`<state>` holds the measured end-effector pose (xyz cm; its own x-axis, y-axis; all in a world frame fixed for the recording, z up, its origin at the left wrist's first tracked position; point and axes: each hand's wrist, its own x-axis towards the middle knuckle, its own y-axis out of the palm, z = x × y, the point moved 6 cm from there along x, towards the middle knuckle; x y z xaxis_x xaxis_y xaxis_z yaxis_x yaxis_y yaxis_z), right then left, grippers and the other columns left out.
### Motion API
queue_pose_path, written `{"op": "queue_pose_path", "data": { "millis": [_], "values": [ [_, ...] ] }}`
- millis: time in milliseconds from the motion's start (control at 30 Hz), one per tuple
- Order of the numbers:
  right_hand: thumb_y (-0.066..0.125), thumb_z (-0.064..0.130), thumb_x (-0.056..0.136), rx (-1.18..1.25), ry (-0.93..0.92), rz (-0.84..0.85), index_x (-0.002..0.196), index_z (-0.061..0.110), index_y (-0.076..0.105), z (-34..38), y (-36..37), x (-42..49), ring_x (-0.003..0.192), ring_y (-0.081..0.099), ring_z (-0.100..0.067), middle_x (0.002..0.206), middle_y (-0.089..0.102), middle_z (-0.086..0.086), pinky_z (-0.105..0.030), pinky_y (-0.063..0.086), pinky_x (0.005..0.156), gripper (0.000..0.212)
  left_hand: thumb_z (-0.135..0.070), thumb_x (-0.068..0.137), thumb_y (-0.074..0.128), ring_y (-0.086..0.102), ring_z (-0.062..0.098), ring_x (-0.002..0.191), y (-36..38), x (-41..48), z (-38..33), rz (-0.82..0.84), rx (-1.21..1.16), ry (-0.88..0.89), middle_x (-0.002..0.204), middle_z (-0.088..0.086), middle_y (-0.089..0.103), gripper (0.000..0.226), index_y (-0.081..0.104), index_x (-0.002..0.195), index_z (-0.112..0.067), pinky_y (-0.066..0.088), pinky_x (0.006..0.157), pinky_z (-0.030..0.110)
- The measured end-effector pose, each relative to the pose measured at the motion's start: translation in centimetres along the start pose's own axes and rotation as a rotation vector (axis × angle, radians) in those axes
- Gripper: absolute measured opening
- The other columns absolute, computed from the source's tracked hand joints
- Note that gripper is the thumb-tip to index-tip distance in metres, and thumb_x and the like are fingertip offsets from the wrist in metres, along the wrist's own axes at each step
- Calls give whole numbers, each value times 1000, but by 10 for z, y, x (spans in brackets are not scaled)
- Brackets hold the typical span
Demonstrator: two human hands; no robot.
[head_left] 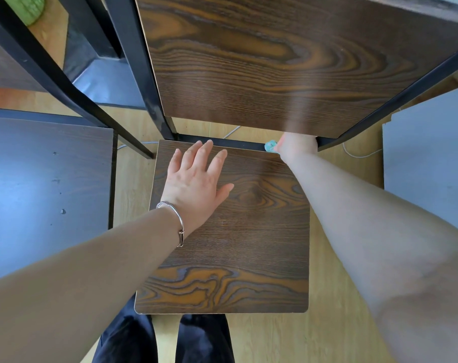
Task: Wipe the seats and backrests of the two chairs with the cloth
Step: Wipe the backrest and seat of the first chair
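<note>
Two hands on this chair right now, looking straight down past my dark trousers (pixel 204 336) and the light wood floor (pixel 275 336). Closest up, the brown wood-grain seat (pixel 249 244) fills the middle. My left hand (pixel 194 179), bracelet (pixel 179 224) on the wrist, lies flat on it, fingers (pixel 196 153) straight and spread, holding nothing. Further back my right hand (pixel 298 146) is at the seat's rear edge, right under the backrest (pixel 275 61), a bit blurry but balled up round the teal cloth (pixel 270 146), only a corner poking out on the left. The second chair (pixel 47 179) sits just off to my left, black frame and all.
</note>
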<state>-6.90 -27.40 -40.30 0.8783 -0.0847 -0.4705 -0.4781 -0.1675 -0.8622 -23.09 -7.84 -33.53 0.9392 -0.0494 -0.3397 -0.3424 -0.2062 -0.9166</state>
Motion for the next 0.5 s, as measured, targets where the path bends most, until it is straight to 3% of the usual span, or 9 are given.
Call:
{"op": "queue_pose_path", "data": {
  "millis": [67,233,333,500],
  "values": [
    [67,33,92,3,-2,-13,106,5,66,0,1,-3,93,64,-32,103,66,-14,-30,42,62,31,-59,96,29,8,26,148,2,-2,8,6,-1,-12,161,7,13,68,14,153,-26,10,120,49],
    [61,34,95,71,9,-52,107,5,70,9,4,-14,88,65,-28,97,68,-13,-32,58,73,33,-60,96,27,7,26,149,9,-11,25,30,-11,-32,161,7,12,68,13,153,-26,10,121,48],
    [60,33,95,258,-41,-38,103,12,75,39,7,-21,86,64,-23,91,68,-6,-29,55,72,27,-60,95,26,6,26,149,10,-17,34,37,-12,-37,161,7,11,68,11,153,-26,10,120,48],
    [61,35,95,457,-242,46,106,20,76,131,4,-43,84,59,-16,98,70,-1,-23,42,70,24,-60,96,25,6,27,149,7,-31,57,40,-18,-79,161,7,10,69,9,153,-25,10,120,49]
  ]
}}
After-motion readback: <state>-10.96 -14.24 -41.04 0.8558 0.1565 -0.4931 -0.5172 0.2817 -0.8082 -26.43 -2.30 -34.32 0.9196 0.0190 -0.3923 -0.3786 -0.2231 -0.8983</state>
